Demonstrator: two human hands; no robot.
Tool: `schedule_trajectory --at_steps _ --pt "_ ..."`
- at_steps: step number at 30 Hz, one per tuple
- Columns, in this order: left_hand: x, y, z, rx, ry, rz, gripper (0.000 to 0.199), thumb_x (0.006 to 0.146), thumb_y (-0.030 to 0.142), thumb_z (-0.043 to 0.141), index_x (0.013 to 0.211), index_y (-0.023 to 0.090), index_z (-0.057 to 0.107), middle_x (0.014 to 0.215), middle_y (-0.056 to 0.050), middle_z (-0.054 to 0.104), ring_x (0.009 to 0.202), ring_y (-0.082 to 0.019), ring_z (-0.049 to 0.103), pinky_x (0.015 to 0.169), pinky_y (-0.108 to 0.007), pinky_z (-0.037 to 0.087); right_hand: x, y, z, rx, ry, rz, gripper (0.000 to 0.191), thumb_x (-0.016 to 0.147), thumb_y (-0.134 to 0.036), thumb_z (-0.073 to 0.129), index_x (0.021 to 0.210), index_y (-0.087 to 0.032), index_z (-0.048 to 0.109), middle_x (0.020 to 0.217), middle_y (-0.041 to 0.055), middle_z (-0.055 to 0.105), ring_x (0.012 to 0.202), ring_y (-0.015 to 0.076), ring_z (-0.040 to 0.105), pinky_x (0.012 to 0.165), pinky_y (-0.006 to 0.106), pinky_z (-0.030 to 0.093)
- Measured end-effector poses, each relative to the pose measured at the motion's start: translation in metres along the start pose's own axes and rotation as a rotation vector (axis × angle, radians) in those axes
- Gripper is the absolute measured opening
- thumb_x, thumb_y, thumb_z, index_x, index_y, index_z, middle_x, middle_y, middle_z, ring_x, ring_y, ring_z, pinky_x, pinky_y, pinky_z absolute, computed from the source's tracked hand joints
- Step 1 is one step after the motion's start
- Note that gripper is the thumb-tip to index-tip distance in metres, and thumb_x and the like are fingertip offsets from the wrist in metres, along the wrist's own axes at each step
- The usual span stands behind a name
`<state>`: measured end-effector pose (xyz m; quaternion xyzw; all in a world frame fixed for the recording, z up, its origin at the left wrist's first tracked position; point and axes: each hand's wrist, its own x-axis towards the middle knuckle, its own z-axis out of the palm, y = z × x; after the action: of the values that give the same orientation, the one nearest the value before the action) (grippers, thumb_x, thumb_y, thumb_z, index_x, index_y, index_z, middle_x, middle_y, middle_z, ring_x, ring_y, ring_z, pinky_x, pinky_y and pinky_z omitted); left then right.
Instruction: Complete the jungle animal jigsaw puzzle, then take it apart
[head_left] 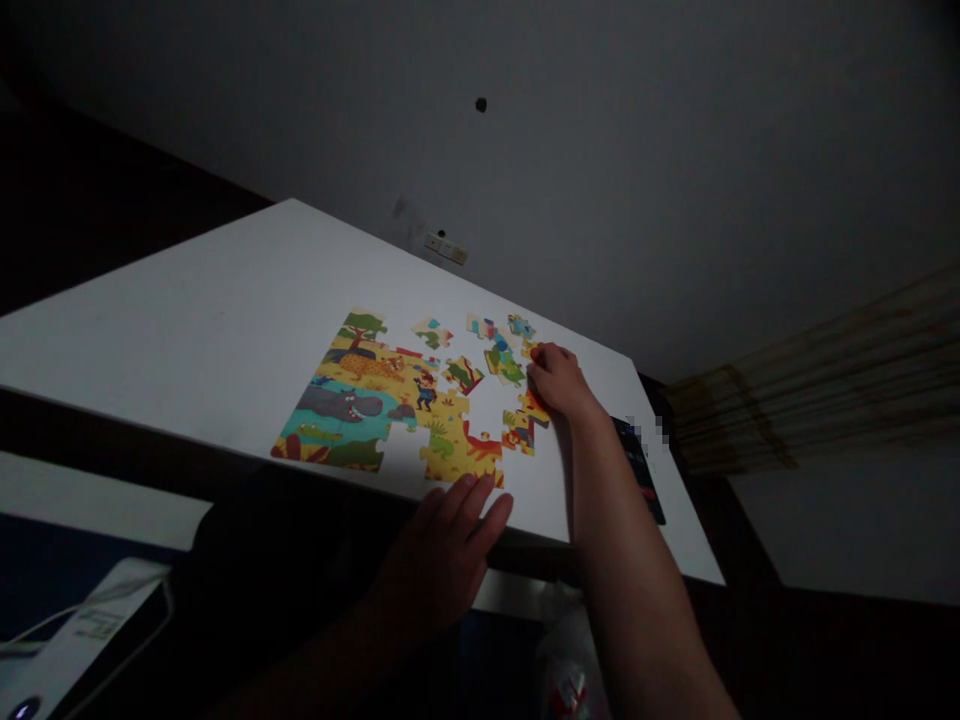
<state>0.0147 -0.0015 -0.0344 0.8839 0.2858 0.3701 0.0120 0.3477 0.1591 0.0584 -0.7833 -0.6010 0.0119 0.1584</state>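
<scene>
Two bare hands reach over a white table (157,320), well apart from each other. The right hand (556,382) is out at the far side of a safari jigsaw puzzle (341,395), its fingers (541,354) bunched together and curled down onto the loose pieces (504,365) – whether they grip one, I cannot tell. The left hand (442,560) sits at the table's near edge, palm down, fingers (469,497) slightly spread and holding nothing, their tips just short of the puzzle's lower edge.

The joined part of the puzzle lies flat on the left of the tabletop, its pictures of a grey hippo (337,405), a spotted leopard (364,365) and a green tree (364,325) in bright colour, its right side a ragged, notched edge. Separate pieces are scattered beyond that edge, some just beside each other, others under or near the right hand.

A dark tablet or phone (639,470) lies past the right forearm, partly blurred – near the table's right edge. A small wall plate (445,248) shows on the grey wall behind, and a brownish curtain (810,380) hangs to the right
</scene>
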Motion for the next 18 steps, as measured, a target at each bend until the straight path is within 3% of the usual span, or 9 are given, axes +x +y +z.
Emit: schedule_trajectory --at_steps 6,10,13,15,18 --pt "0.000 0.000 0.001 -0.009 0.024 -0.004 0.055 0.110 0.030 0.076 0.165 0.028 0.077 0.163 -0.010 0.079 0.153 -0.032 0.061 0.129 -0.047 0.041 0.005 0.004 -0.001 0.094 0.001 0.028 0.034 0.094 -0.032 0.075 0.127 -0.024 0.075 0.130 0.0201 0.081 0.132 0.0430 0.070 0.126 0.065 0.051" --pt "-0.001 0.000 0.002 -0.001 0.011 -0.008 0.058 0.107 0.030 0.079 0.165 0.029 0.077 0.163 -0.010 0.079 0.153 -0.033 0.061 0.130 -0.047 0.041 -0.003 0.006 -0.005 0.309 -0.021 0.079 0.067 0.084 -0.042 0.089 0.147 -0.027 0.070 0.128 0.0153 0.078 0.114 0.0361 0.074 0.103 0.054 0.063" --pt "-0.001 0.000 0.001 -0.012 0.017 -0.005 0.056 0.108 0.028 0.077 0.164 0.028 0.078 0.163 -0.009 0.079 0.153 -0.032 0.061 0.130 -0.047 0.041 -0.008 0.003 -0.011 0.370 0.002 0.049 0.086 0.076 -0.041 0.094 0.157 -0.028 0.068 0.131 0.0149 0.076 0.107 0.0336 0.075 0.094 0.050 0.064" --pt "0.000 0.000 0.001 -0.014 0.026 -0.003 0.054 0.109 0.027 0.076 0.163 0.027 0.078 0.163 -0.010 0.078 0.153 -0.032 0.060 0.131 -0.047 0.040 -0.010 -0.002 -0.015 0.359 0.027 -0.002 0.076 0.078 -0.039 0.091 0.152 -0.029 0.074 0.131 0.0144 0.078 0.107 0.0336 0.075 0.096 0.050 0.063" --pt "0.000 0.000 0.001 -0.004 0.024 0.002 0.056 0.108 0.029 0.078 0.164 0.027 0.077 0.164 -0.010 0.077 0.154 -0.032 0.059 0.132 -0.047 0.039 -0.011 -0.007 -0.021 0.361 0.020 -0.047 0.048 0.086 -0.037 0.084 0.133 -0.030 0.084 0.114 0.0117 0.082 0.102 0.0324 0.076 0.095 0.050 0.062"
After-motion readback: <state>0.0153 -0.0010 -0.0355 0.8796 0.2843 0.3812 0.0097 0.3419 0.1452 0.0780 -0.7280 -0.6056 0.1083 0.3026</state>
